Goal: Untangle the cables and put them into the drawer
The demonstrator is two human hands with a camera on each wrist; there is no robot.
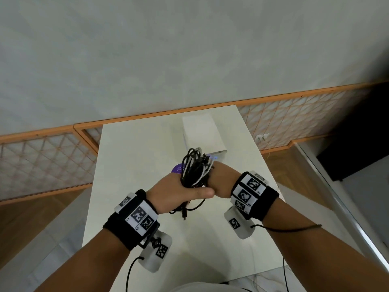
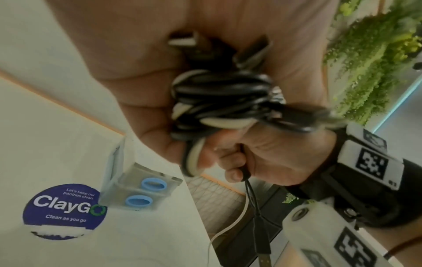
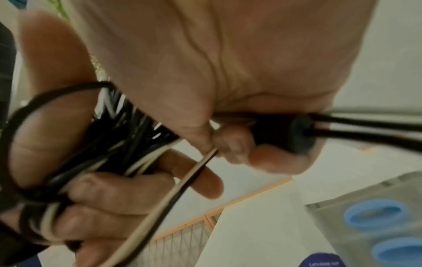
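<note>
A tangle of black and white cables (image 1: pixel 194 167) is held in the air above the white table (image 1: pixel 130 165). My left hand (image 1: pixel 189 192) grips the bundle (image 2: pixel 219 101) in its fist, with loops sticking up and a USB plug (image 1: pixel 184 218) dangling below. Close on its right, my right hand (image 1: pixel 214 178) pinches a black and a white strand (image 3: pixel 194 168) of the same tangle. The left fingers (image 3: pixel 102 187) wrap the bundle (image 3: pixel 118 130). A small white drawer box (image 1: pixel 202 131) stands behind the hands; its two fronts with blue handles (image 2: pixel 137 189) look closed.
A round purple ClayGo sticker (image 2: pixel 63 209) lies on the table just in front of the drawer box (image 3: pixel 376 216). The table's far edge meets a wall with an orange lattice panel (image 1: pixel 52 157). Wooden floor shows on both sides, and green plants (image 2: pixel 374 54) hang to the right.
</note>
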